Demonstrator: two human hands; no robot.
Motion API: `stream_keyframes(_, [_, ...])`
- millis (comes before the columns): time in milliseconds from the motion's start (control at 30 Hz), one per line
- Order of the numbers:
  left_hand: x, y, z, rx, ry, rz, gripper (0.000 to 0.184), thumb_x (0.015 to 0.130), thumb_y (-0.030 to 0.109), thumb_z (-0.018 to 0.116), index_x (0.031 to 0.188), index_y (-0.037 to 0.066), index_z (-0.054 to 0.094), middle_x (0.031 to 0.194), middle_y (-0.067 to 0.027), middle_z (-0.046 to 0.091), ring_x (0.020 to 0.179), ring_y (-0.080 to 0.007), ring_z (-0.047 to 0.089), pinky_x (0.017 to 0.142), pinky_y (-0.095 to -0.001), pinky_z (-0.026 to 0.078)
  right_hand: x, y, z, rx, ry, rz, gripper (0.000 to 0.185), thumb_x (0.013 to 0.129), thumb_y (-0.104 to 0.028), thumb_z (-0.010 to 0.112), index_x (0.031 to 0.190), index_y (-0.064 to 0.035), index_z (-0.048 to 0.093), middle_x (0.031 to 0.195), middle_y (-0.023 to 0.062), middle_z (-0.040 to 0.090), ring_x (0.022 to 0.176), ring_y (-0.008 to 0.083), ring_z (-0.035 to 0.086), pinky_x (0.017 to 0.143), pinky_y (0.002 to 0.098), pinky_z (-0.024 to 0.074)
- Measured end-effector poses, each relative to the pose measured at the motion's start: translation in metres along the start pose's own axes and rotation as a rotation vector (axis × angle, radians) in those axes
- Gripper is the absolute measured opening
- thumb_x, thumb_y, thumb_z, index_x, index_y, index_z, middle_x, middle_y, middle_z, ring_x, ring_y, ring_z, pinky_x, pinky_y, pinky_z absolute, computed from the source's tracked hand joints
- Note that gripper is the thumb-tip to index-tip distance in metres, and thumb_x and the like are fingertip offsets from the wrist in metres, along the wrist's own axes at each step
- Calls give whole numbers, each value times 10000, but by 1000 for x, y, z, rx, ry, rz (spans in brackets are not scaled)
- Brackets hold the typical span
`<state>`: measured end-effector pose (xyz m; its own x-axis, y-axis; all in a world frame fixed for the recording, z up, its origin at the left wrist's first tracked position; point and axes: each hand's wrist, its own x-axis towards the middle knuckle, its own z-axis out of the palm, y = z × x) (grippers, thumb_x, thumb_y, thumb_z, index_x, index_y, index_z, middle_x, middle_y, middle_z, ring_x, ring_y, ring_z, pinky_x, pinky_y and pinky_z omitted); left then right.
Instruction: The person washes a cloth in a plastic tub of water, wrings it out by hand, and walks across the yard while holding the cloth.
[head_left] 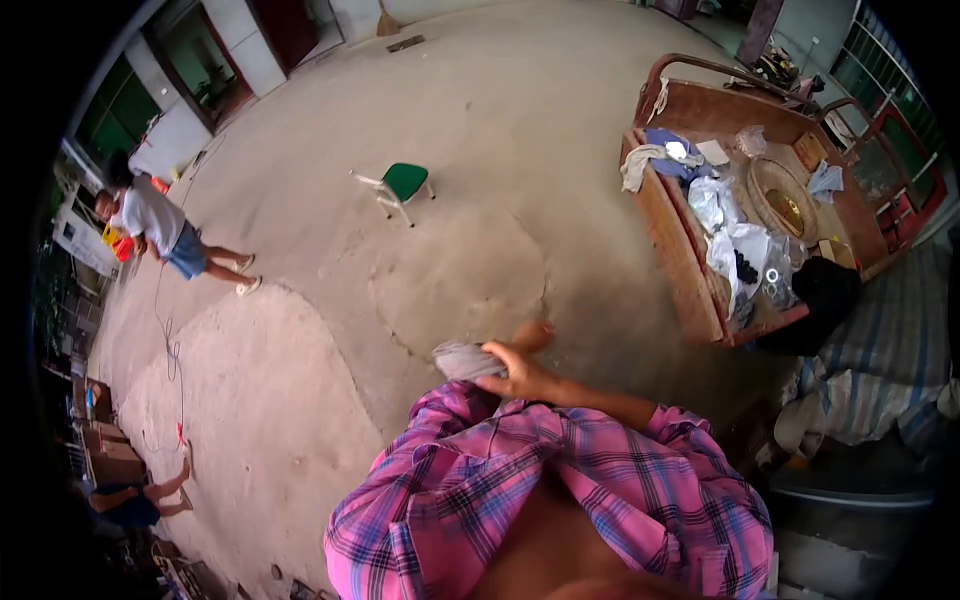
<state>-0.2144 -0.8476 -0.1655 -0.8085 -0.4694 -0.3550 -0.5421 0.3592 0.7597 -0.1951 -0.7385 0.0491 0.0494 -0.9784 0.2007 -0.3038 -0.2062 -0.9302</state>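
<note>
My right hand reaches in from the right, its fingers closed on a bunched grey cloth or glove. The grey piece sits at the end of my left sleeve, a pink and blue plaid cuff. My left hand does not show as bare skin; it may be inside or behind the grey piece, and its fingers are hidden. Just beyond my right hand is a blurred skin-coloured shape that I cannot make out.
A green-seated chair stands ahead. An open cart at the right holds bags and a round basket. Striped sacks lie beside it. One person stands at the left; another's legs show below.
</note>
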Motion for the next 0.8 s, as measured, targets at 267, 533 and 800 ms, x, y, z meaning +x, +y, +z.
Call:
stream_keyframes(267, [122,64,-172,-2312,274,-446,68,839,61,489,873,34,541,741,-63,588,667,-186,557,624,-315,469,119,72,-132,-324,-25,-569,592,698,-206,669,1149,38,372,1098,205,434,1034,368,437,917,460,345])
stream_keyframes(533, [289,16,-252,-2092,-57,-311,103,869,87,455,836,6,508,735,-79,575,653,-191,554,609,-290,482,258,204,-242,-416,50,-302,554,654,-60,649,1143,21,403,1045,183,478,1002,349,474,898,409,379])
stream_keyframes(800, [467,-15,-400,-1732,164,-221,164,871,164,470,934,22,522,861,-106,562,782,-247,549,744,-372,469,383,311,-378,-17,341,495,568,877,-419,483,1212,24,368,1126,182,502,1089,273,469,928,355,364])
